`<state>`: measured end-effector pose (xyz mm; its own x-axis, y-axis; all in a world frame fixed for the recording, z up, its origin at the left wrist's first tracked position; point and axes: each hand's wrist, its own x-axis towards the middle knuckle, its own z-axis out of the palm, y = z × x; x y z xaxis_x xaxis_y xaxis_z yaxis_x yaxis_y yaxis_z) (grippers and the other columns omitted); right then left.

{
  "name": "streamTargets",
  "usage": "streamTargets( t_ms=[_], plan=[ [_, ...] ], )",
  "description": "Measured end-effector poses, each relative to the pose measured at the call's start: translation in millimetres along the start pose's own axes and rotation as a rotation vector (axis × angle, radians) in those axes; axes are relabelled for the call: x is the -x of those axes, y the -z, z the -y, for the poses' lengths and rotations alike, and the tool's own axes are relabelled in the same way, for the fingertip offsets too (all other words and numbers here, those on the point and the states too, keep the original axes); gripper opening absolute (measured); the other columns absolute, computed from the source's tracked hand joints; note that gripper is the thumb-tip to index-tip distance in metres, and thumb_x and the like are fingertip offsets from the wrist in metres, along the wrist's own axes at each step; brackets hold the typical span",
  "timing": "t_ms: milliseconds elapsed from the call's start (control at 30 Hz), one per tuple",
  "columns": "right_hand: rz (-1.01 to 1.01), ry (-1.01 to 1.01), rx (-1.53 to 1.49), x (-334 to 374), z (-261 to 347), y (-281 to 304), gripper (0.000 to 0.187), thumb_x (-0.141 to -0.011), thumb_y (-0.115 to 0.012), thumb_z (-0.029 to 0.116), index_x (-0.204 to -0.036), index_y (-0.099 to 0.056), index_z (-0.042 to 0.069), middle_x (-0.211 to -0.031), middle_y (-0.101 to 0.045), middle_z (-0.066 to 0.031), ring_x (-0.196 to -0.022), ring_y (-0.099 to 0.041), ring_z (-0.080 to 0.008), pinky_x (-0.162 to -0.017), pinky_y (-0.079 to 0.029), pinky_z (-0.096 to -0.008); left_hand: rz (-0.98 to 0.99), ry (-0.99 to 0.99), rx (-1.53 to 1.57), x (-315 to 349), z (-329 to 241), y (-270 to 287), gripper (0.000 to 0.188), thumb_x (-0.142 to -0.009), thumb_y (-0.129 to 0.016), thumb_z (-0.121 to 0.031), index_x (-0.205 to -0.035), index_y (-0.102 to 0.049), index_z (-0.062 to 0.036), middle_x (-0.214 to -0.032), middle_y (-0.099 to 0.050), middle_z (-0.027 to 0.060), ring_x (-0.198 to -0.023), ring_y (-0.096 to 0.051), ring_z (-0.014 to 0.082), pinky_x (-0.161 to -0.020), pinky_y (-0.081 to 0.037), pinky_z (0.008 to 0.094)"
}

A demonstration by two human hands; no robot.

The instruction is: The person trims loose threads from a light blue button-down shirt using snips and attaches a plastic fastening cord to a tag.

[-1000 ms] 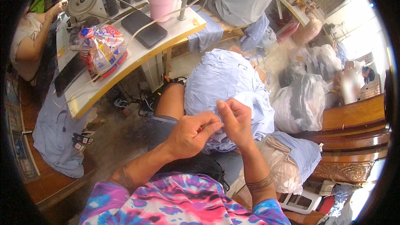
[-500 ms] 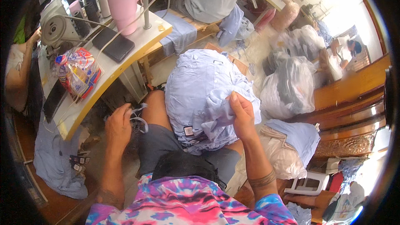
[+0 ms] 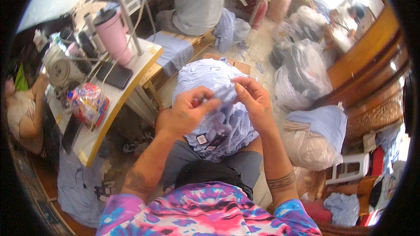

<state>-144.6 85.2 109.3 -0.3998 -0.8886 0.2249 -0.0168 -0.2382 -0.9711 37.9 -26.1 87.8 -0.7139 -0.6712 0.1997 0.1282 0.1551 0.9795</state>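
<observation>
A big bundle of light-blue cloth garments (image 3: 197, 78) rests on my lap, between my thighs. Dark tags, one with a white label (image 3: 201, 139), hang at its near side. Above it, my right hand (image 3: 256, 105) is closed, pinching a fold of the light-blue garment (image 3: 226, 94) between thumb and fingers. My left hand (image 3: 186, 111) is beside it, fingers curled and partly blurred, close to the same fold. A small red bit shows between the left fingers; what it belongs to is hidden.
At left stands a yellow-edged table (image 3: 144, 63) with a pink tumbler (image 3: 114, 37), a phone (image 3: 114, 75) and a colourful plastic packet (image 3: 87, 105). A person (image 3: 197, 4) sits ahead on a wooden bench. Filled plastic bags (image 3: 302, 78) and folded cloth (image 3: 321, 124) lie at right.
My left hand has come from beside the table to the bundle, next to my right hand. The right hand has lifted the fold slightly. The view has shifted.
</observation>
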Motion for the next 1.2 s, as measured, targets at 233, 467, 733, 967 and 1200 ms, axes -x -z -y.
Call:
streamTargets(
  t_ms=[233, 467, 733, 967, 1200],
  plan=[
    [-0.216, 0.020, 0.851, 65.9, -55.7, 44.0, 0.066, -0.087, -0.079, 0.034, -0.136, -0.054, 0.000, -0.125, -0.062, -0.0192, -0.099, -0.062, -0.0243, -0.081, -0.051, -0.0354, -0.177, -0.343, -0.263, -25.4, -78.1, 15.7, 0.011, -0.099, -0.061, -0.009, -0.106, -0.066, -0.0026, -0.084, -0.060, -0.0015, -0.069, -0.049, 0.0019, -0.057, -0.040, 0.0224],
    [-0.328, -0.013, 0.499, 52.3, -87.4, 57.5, 0.025, -0.096, -0.070, 0.026, -0.101, -0.072, 0.002, -0.078, -0.068, -0.0070, -0.070, -0.058, -0.0138, -0.064, -0.048, -0.0304, -0.188, -0.513, -0.628, -67.0, -100.7, 22.4, 0.015, -0.103, -0.056, -0.017, -0.095, -0.054, -0.0035, -0.073, -0.045, -0.0019, -0.066, -0.040, 0.0060, -0.057, -0.036, 0.0275],
    [-0.492, 0.511, -0.118, 51.0, 72.1, 77.0, 0.023, -0.103, -0.060, 0.017, -0.116, -0.061, -0.001, -0.102, -0.063, -0.0017, -0.090, -0.055, -0.0074, -0.084, -0.044, -0.0230, -0.587, -0.719, -0.495, -66.9, -156.6, 28.5, 0.015, -0.102, -0.061, -0.018, -0.103, -0.057, -0.0034, -0.078, -0.053, 0.0037, -0.070, -0.050, 0.0108, -0.063, -0.044, 0.0297],
    [-0.201, -0.008, -0.222, 58.6, 0.5, 85.9, 0.049, -0.101, -0.061, 0.023, -0.144, -0.046, 0.003, -0.132, -0.056, -0.0091, -0.114, -0.053, -0.0158, -0.097, -0.047, -0.0344, -0.326, -0.452, -0.282, -65.3, -87.8, 22.5, 0.011, -0.101, -0.063, -0.013, -0.104, -0.058, -0.0036, -0.082, -0.048, -0.0059, -0.068, -0.040, 0.0023, -0.059, -0.036, 0.0203],
    [0.119, -0.451, 0.157, 63.7, -61.5, 106.6, 0.058, -0.089, -0.079, 0.031, -0.137, -0.061, 0.004, -0.104, -0.068, -0.0025, -0.088, -0.060, -0.0107, -0.076, -0.048, -0.0244, -0.102, -0.272, -0.369, -64.1, -75.7, 42.2, 0.023, -0.104, -0.058, -0.013, -0.124, -0.066, -0.0042, -0.076, -0.050, -0.0102, -0.059, -0.034, -0.0019, -0.050, -0.026, 0.0189]
  ],
)
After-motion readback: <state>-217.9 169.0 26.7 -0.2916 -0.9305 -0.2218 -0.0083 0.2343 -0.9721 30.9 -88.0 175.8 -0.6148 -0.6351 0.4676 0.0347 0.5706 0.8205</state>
